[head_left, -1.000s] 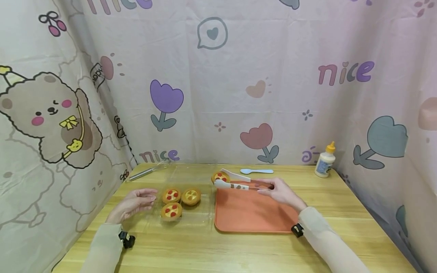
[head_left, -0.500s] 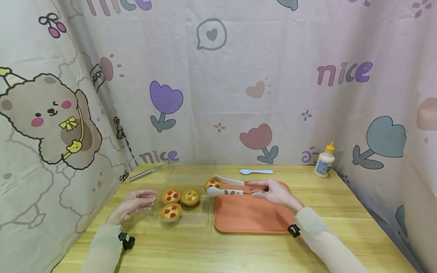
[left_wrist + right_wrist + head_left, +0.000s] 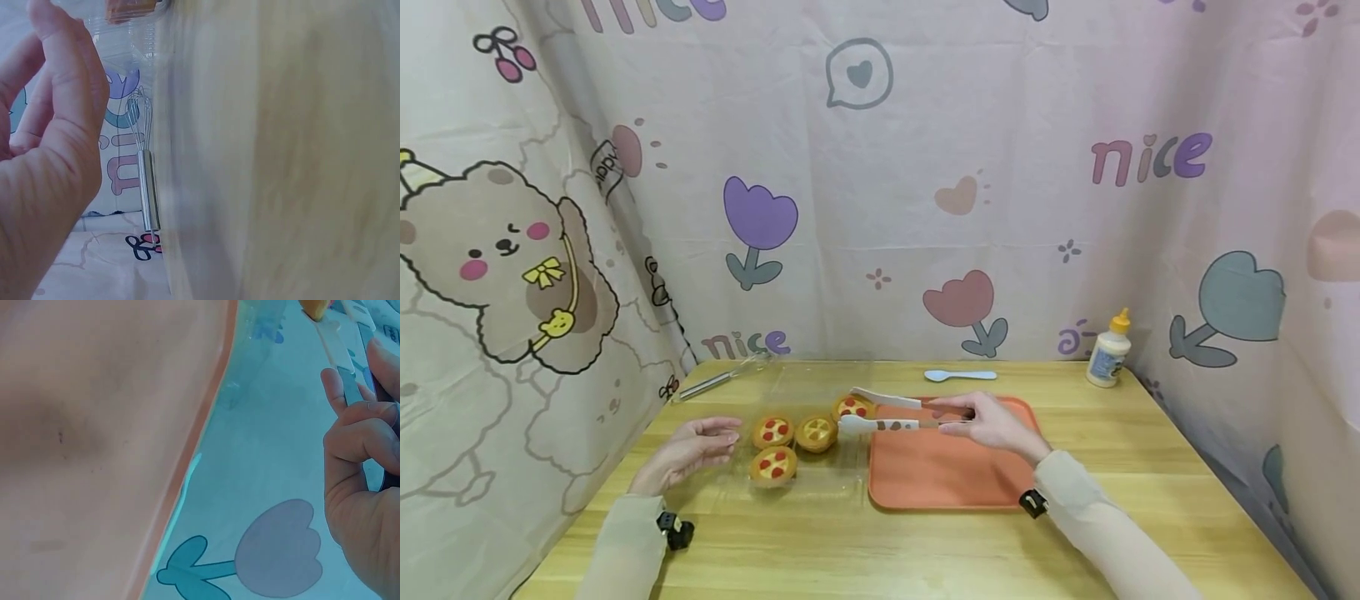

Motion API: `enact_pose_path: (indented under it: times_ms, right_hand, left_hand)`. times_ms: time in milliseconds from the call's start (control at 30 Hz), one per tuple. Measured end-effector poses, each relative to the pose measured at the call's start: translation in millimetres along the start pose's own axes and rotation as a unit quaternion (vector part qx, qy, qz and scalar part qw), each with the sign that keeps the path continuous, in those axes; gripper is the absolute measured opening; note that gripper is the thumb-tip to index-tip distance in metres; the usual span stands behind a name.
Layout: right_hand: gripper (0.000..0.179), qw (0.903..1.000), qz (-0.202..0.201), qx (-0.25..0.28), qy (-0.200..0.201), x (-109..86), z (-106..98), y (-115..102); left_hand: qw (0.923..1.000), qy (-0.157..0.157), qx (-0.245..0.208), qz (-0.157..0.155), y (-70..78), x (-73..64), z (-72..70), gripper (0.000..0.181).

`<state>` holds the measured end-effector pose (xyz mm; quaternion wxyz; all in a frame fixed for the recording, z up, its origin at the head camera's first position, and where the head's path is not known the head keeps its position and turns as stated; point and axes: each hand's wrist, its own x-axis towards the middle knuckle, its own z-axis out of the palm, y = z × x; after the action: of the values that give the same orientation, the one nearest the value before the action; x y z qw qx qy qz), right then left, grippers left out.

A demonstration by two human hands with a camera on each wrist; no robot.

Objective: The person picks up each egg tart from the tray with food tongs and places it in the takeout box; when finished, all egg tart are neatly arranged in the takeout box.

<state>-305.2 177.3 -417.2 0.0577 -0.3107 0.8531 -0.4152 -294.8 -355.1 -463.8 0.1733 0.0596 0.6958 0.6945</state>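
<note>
My right hand (image 3: pixel 996 427) grips a pair of food tongs (image 3: pixel 891 425) with white spotted arms. Between the tong tips is a small tart (image 3: pixel 852 407) with red topping, over the right part of a clear plastic box (image 3: pixel 842 485). Inside that box sit two red-topped tarts (image 3: pixel 772 467) and a yellow-topped tart (image 3: pixel 816 433). My left hand (image 3: pixel 691 450) hovers by the box's left side, fingers loosely bent and holding nothing; whether it touches the clear wall I cannot tell. In the right wrist view the tongs (image 3: pixel 334 347) show in my fingers, the tart cut off at the top edge.
An orange tray (image 3: pixel 951 475) lies right of the box, beneath the tongs and right hand. Behind it is a pale blue spoon (image 3: pixel 960 376). A white glue bottle (image 3: pixel 1108 357) with a yellow cap stands back right. A whisk (image 3: pixel 706 385) lies back left.
The right hand has moved the tongs and tart leftward and slightly nearer, from over the tray's back left corner to over the box. The left hand has stayed in place.
</note>
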Motion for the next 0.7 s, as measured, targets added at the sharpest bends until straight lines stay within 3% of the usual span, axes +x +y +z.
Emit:
enact_pose_path:
  times_ms: [267, 533, 700]
  right_hand:
    - [0.035, 0.9991, 0.029, -0.03, -0.011, 0.7, 4.6, -7.8]
    - [0.041, 0.9982, -0.021, -0.043, -0.036, 3.7, 11.4, -8.5]
    - [0.039, 0.9975, -0.027, -0.04, -0.052, 6.4, 14.1, -11.5]
  left_hand:
    - [0.9999, -0.003, -0.008, 0.01, -3.8, 1.4, -1.7, 0.046]
    - [0.9999, 0.002, -0.01, 0.006, -4.3, 1.8, -2.0, 0.045]
    - [0.9999, 0.014, 0.007, -0.003, -2.2, 0.6, -2.3, 0.047]
